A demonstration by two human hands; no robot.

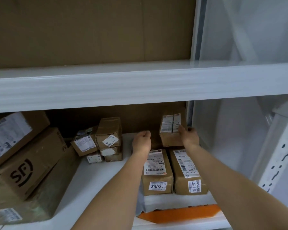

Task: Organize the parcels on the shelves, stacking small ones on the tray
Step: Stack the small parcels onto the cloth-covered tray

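reaching deep, right hand (189, 136) grips upright parcel (170, 131); left hand (142, 138) fisted.

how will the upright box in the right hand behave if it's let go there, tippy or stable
Probably tippy: the upright box stands on a narrow end, taller than wide, and looks slightly tilted. It likely stays stiff, since its cardboard faces look flat and uncrushed. The right hand holds it alone, so it seems fairly light; the left hand is off it.
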